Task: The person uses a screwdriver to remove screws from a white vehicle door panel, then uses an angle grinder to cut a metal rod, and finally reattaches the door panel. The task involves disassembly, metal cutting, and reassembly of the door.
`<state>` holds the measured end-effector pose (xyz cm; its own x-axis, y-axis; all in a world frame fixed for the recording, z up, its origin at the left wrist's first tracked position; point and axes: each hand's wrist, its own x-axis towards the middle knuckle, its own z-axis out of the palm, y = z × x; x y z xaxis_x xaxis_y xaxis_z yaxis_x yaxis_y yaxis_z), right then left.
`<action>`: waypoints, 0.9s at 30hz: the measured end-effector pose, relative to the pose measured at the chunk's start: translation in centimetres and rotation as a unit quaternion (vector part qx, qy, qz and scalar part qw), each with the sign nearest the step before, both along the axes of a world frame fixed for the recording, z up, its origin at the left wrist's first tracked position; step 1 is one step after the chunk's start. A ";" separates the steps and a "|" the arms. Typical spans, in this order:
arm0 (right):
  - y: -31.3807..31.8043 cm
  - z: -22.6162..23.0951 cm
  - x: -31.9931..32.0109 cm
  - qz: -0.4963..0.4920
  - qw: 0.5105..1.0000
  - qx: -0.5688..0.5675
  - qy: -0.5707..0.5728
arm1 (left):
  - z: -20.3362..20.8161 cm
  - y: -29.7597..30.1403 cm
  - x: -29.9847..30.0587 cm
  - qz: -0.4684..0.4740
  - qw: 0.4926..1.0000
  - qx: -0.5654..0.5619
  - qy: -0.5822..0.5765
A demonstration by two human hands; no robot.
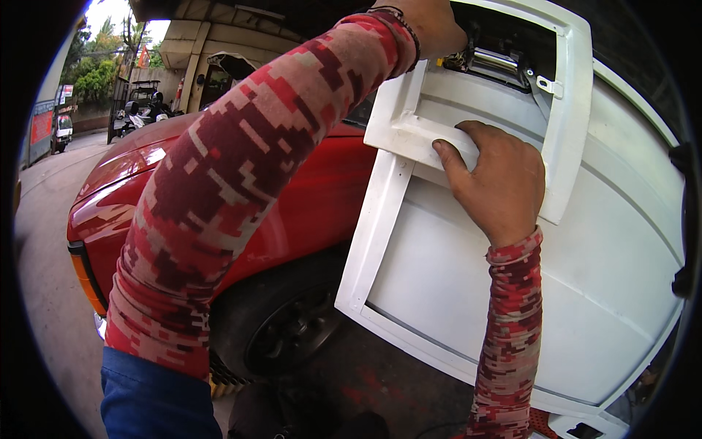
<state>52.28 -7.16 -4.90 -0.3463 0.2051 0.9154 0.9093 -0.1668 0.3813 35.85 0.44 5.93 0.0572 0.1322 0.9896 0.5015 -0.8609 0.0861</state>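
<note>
A white metal frame [569,124] with a rectangular opening lies against a larger white panel [457,256], which looks like a vehicle door or body panel. My right hand [504,179] grips the frame's lower bar, the thumb on the near side and the fingers bent over it. At the top edge of the picture my left hand [428,22] is by the frame's upper left corner; its fingers are hidden. Inside the opening shows a dark mechanism with a shiny metal cylinder [497,64]. A small white tab with a hole [548,86] sticks out at the opening's right side.
A red vehicle [292,205] stands close on the left, its black wheel [292,329] beside the white panel. Further off are a parked motorcycle [135,117], a white vehicle [64,132] and a concrete driveway [51,219]. Red marks spot the dark floor below.
</note>
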 end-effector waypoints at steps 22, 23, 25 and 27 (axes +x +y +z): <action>-0.2 0.0 -0.5 -0.014 1.000 0.006 0.002 | -2.2 -1.2 0.7 -0.019 0.998 -0.031 -0.043; -0.2 0.0 -0.5 -0.009 1.000 0.007 0.000 | -2.2 -1.2 0.7 -0.020 0.998 -0.031 -0.042; -0.3 0.1 -0.5 -0.001 1.000 0.008 0.000 | -2.4 -1.2 0.6 -0.024 0.998 -0.036 -0.036; -0.4 0.2 -0.4 -0.013 1.000 -0.007 0.008 | -2.6 -1.2 0.5 -0.028 0.999 -0.024 -0.034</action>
<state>51.86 -7.57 -4.66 -0.3254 0.2271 0.9179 0.9109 -0.1852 0.3687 36.39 -0.73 3.33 -0.0010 0.1781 0.9840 0.4439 -0.8817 0.1601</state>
